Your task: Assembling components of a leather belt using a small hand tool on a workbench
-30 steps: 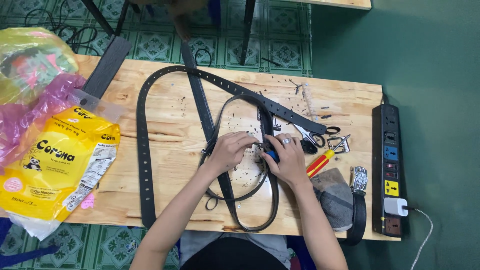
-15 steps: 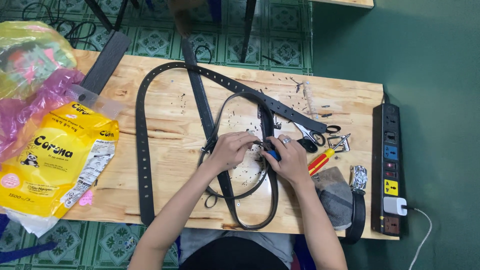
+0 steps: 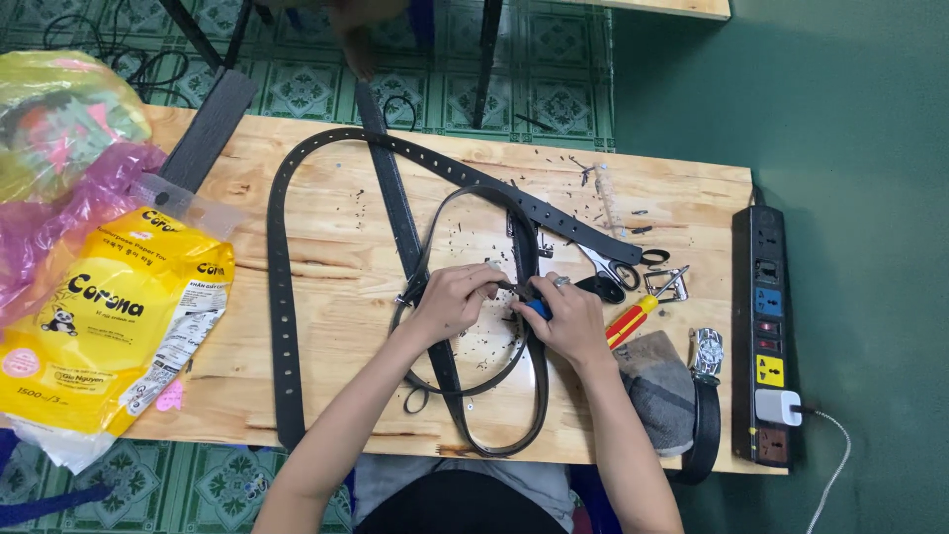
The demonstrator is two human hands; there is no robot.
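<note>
Belt (image 3: 524,259) — black, looped at the middle of the table (image 3: 326,247), with both hands on it. The left hand (image 3: 457,302) pinches the strap; the right hand (image 3: 563,318), at its 3 o'clock, grips a blue-handled tool (image 3: 537,308) pressed to the strap. A second, longer strap (image 3: 282,297) arcs from 9 to 12 o'clock. Scissors (image 3: 618,269) and a screwdriver (image 3: 630,321) lie at 3 o'clock — a yellow bag (image 3: 109,316) at 9, a power strip (image 3: 768,336) far at 3.

belts (image 3: 282,297): black, smooth, like leather | table (image 3: 326,247): pale bare wood | bag (image 3: 109,316): shiny yellow plastic | scissors (image 3: 608,267): shiny metal | cloth (image 3: 657,381): grey, rough
</note>
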